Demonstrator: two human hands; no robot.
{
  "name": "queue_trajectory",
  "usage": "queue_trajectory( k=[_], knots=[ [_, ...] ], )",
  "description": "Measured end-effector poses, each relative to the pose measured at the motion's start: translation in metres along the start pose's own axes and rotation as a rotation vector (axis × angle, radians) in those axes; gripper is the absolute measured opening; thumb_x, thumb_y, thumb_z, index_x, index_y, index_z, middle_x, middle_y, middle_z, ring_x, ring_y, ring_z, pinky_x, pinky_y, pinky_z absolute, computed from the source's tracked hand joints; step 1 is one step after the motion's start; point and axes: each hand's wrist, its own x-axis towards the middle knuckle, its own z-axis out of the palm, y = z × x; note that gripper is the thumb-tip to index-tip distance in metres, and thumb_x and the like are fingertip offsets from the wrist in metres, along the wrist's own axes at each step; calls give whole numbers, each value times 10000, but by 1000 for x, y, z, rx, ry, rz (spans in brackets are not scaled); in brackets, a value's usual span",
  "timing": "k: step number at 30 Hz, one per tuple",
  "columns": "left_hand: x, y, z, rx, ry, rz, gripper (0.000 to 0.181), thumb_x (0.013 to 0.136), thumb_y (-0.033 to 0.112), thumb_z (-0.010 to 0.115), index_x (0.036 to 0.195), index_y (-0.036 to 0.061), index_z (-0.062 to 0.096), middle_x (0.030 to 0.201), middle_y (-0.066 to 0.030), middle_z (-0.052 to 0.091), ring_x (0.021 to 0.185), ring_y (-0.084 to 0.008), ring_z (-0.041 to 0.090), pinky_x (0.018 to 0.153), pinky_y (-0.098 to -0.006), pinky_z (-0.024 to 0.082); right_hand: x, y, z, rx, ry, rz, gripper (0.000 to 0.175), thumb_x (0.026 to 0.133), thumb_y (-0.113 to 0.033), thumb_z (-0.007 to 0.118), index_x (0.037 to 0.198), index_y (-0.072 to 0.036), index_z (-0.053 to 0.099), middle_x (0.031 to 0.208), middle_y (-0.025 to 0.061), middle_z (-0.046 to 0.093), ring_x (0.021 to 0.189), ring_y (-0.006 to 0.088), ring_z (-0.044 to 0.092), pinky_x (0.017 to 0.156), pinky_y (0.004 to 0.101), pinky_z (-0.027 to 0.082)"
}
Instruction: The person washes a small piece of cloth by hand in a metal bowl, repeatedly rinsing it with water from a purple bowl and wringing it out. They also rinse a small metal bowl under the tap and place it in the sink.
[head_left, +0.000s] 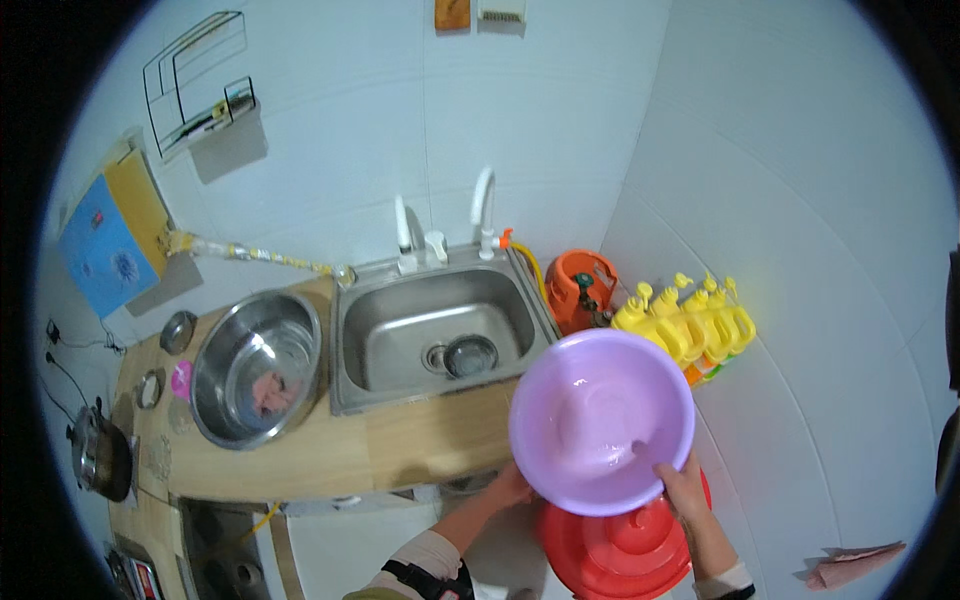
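Note:
A purple plastic basin (592, 405) is held up in front of me, just right of the sink, its inside facing up towards the camera. My right hand (681, 484) grips the basin's lower right rim, thumb over the edge. At the lower left side is my left hand (514, 486), its fingers mostly hidden under the basin. Below the basin stands a red plastic bucket with a lid (622, 551). The stainless steel sink (405, 315) holds a small dark round dish (471, 356) beside its drain.
Left of the sink, a large steel basin (255, 367) holds a pink cloth-like thing (274, 392). Behind my basin stand an orange gas cylinder (581, 289) and several yellow pump bottles (690, 319). Two white faucets (484, 202) rise behind the sink. A pot (97, 454) sits far left.

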Motion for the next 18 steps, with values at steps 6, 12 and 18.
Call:
queue_trajectory(
  k=[6, 12, 18],
  knots=[
    [34, 87, -160, 167, 679, 32, 252, 852, 192, 493, 1009, 12, 572, 871, -73, 611, 797, -168, 565, 739, -275, 437, 96, -49, 137, -415, 131, -549, 368, 729, -70, 555, 1042, -13, 369, 816, 178, 551, 585, 274, 589, 425, 354, 481],
    [38, 125, -269, 44, 839, 53, 363, 888, 296, 448, 1049, -14, 548, 916, -93, 613, 818, -169, 546, 755, -281, 422, 150, -68, 226, -829, 115, -795, 242, 716, -85, 575, 902, -58, 423, 936, 244, 551, 692, 378, 558, 557, 415, 464],
    [42, 155, -303, -464, 814, -87, 517, 867, 520, 360, 1049, 74, 545, 928, -57, 603, 870, -162, 513, 815, -338, 338, 169, -80, 268, -1173, 34, -1283, 239, 667, -91, 580, 869, -99, 452, 1128, 238, 499, 641, 270, 591, 531, 339, 478]
  ],
)
